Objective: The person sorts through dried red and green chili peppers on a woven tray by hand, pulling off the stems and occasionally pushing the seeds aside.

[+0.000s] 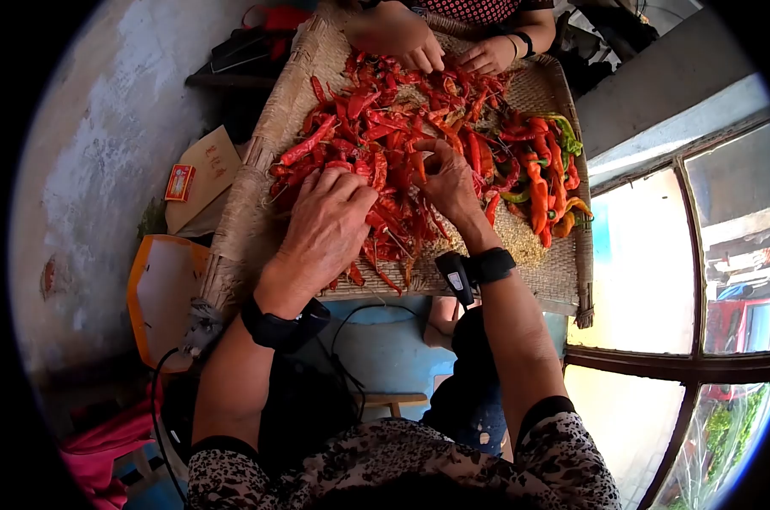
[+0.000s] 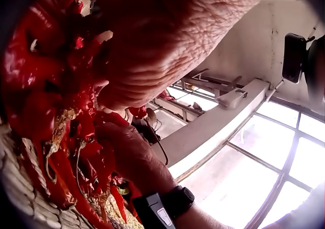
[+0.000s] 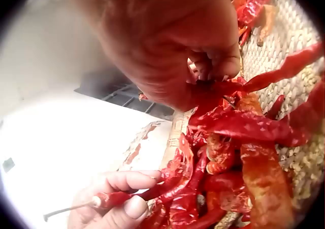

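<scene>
A heap of dried red chilies (image 1: 385, 144) covers a woven tray (image 1: 257, 212). My left hand (image 1: 330, 212) lies on the near left of the heap, its fingers curled down over a bunch of chilies (image 2: 45, 86). My right hand (image 1: 449, 174) is in the middle of the heap, its fingertips (image 3: 218, 69) pinching one red chili (image 3: 238, 86). Both wrists wear black bands with cameras.
Another person's hands (image 1: 453, 53) work at the tray's far edge, one holding a chili by its stem (image 3: 109, 201). Orange and green peppers (image 1: 551, 183) lie on the tray's right side. An orange stool (image 1: 160, 293) stands to the left and a window (image 1: 699, 280) to the right.
</scene>
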The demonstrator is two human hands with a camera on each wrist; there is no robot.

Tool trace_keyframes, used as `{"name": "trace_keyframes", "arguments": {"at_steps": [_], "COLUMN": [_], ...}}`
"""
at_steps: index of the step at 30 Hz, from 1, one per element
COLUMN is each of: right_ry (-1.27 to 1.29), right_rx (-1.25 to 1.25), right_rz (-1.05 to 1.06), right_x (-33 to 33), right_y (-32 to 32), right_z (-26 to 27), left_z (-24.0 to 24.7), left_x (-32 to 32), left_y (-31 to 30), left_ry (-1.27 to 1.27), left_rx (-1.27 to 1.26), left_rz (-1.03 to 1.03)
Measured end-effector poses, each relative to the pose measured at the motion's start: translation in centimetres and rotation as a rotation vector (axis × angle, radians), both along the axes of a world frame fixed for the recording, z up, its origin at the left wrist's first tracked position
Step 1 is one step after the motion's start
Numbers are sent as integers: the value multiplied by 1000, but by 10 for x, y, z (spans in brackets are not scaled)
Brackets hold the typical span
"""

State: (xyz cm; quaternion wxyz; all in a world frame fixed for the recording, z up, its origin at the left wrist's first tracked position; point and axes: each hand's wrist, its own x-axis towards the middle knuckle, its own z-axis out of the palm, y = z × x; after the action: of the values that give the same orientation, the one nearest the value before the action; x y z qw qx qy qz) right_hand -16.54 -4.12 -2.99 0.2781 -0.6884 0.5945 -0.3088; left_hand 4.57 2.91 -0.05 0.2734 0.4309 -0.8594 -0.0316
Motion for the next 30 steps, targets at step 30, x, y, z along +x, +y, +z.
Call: {"name": "trace_keyframes", "arguments": {"at_steps": [30], "right_ry": [-1420], "right_rx": [206], "right_rz": [-317], "right_x": [-55], "right_y": [-4], "right_z": [-2], "left_z": [-11], "left_x": [-12], "left_y": [-4], "left_ry": [30], "left_rx": [25], "left_rz": [13]}}
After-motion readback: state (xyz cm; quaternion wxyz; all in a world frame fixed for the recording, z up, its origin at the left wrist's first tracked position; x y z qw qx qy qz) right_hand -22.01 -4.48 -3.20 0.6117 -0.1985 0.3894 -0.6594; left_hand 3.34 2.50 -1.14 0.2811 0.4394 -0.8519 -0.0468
